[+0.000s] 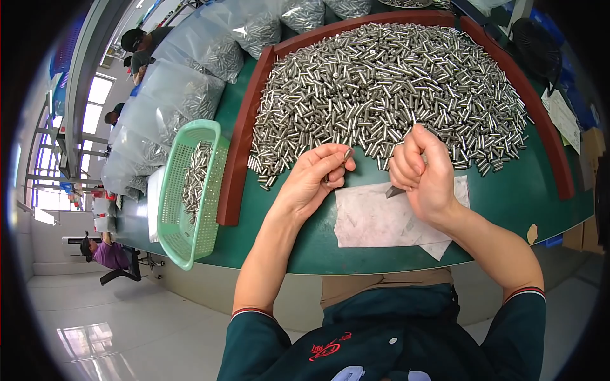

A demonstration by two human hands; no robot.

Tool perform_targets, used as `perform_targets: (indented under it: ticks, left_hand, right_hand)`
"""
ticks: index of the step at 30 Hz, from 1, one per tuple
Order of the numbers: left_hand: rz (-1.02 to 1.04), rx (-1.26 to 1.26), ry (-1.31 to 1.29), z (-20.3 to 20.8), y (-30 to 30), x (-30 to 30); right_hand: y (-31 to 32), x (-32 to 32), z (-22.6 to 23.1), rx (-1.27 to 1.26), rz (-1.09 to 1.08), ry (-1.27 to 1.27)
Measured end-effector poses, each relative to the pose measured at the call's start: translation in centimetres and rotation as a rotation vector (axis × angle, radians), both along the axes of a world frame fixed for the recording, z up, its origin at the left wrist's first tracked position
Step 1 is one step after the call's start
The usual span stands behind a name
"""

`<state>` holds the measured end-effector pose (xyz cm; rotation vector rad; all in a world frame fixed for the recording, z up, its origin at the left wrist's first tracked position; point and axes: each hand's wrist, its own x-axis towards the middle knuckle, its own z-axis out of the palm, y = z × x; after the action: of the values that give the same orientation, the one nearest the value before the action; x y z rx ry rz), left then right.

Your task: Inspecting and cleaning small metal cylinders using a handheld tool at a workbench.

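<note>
My left hand (318, 176) is closed in front of the pile, thumb and forefinger pinching a small shiny metal pin (349, 154). To its right, my right hand (420, 168) makes a fist around a slim grey metal tool (394, 192). The tool's flat end pokes out below the fist; the rest is hidden by my fingers, so its kind is unclear. A large heap of short steel pins (387, 89) lies just beyond both hands. Beneath my right hand, a smudged whitish cloth (372, 222) is spread on the green table (286, 247).
Dark red wooden rails (244, 140) border the heap on the left, back and right. A light green plastic basket (176, 244) with some pins stands left. Clear bags (190, 89) of pins line the far left. A black fan (537, 51) stands at right. Other people (111, 254) sit farther off.
</note>
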<state>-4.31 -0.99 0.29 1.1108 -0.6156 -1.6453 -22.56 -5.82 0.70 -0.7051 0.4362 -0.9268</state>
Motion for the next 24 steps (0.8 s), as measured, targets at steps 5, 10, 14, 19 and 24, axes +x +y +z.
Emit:
perform_targets:
  ticks: [5,10,14,19,24]
  left_hand:
    - [-0.004,-0.01,-0.049,0.3,0.3,-0.3]
    - [-0.19,-0.243,-0.703,1.5,1.4,-2.0]
    - [-0.276,-0.365,-1.083,1.0,2.3,-3.5]
    - [-0.278,-0.405,-1.281,0.9,2.4,-3.6]
    - [-0.253,-0.426,-1.26,0.7,2.5,-3.6]
  right_hand:
    - [0.1,0.0,0.0,0.011,-0.004,-0.017]
    - [0.0,-0.1,-0.1,0.005,-0.013,-0.027]
    - [0.2,0.0,0.2,-0.045,0.024,-0.064]
    - [0.8,0.3,0.0,-0.143,-0.01,-0.105]
    - [0.7,0.6,-0.2,-0.118,-0.017,-0.082]
